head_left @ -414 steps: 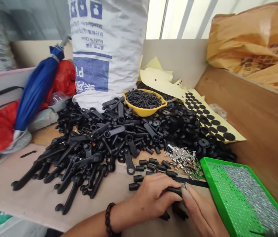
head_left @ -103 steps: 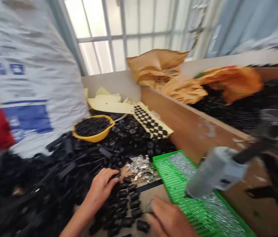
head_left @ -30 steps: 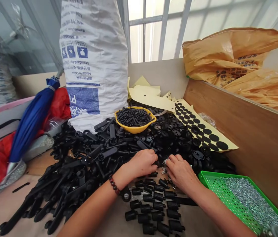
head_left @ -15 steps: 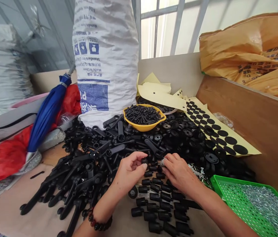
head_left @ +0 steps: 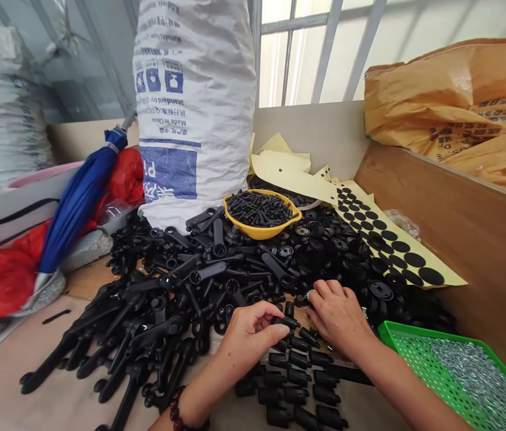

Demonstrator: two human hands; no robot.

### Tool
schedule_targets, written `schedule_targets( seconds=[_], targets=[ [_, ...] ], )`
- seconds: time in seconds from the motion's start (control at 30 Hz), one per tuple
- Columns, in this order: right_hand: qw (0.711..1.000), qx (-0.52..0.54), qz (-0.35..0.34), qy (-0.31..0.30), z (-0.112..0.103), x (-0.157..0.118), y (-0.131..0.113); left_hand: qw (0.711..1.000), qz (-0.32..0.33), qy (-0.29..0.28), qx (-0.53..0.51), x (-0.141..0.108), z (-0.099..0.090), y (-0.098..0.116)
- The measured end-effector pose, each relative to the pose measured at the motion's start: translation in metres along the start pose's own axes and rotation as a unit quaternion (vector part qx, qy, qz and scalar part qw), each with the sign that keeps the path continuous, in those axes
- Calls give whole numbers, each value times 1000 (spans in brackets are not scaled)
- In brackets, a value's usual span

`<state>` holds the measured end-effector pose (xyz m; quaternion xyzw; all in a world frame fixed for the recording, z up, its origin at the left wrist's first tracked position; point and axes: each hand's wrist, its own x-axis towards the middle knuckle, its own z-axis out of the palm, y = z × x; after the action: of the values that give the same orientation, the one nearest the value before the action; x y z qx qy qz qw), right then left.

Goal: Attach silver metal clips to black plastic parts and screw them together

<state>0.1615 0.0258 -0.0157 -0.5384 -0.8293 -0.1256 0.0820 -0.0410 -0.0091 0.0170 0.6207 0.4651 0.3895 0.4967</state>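
Observation:
My left hand is closed, thumb and fingers pinched around a short black plastic handle sleeve. To its right, my right hand reaches down with curled fingers close to the tabletop; its fingertips are partly hidden, so what they hold cannot be made out. Several similar black sleeves with narrow ends lie in rows below and between the hands. Beyond the fingers spreads a heap of black crank handles.
A yellow bowl holds black screws. Round black caps and a sheet of black round stickers lie right of it. A green basket holds small metal pieces. A white sack stands behind; a blue umbrella leans left.
My left hand has moved right and slightly down, with a black sleeve now at its fingertips. My right hand has shifted slightly right. The view has tilted a little.

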Motion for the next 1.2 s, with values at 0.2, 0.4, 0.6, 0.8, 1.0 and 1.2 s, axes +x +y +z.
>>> schedule_targets(
  seconds=[0.2, 0.4, 0.6, 0.8, 1.0, 1.2],
  targets=[
    [999, -27, 31, -10, 0, 9, -14, 1000, -8, 24, -13, -2, -4, -3],
    [997, -45, 66, -8, 4, 10, -18, 999, -26, 22, -33, -2, -2, -3],
    [997, -41, 69, 3, 5, 11, -19, 998, -37, 17, -46, -1, 1, -7],
    [997, -17, 64, 32, 4, 6, -9, 991, -68, -1, -117, -1, 6, -11],
    [994, 45, 69, 79, 4, -12, 3, 991, -76, -18, -112, -3, 11, -10],
    [962, 263, 19, 74, -29, -33, -2, 988, -103, -33, -110, -4, 16, -10]
  ],
)
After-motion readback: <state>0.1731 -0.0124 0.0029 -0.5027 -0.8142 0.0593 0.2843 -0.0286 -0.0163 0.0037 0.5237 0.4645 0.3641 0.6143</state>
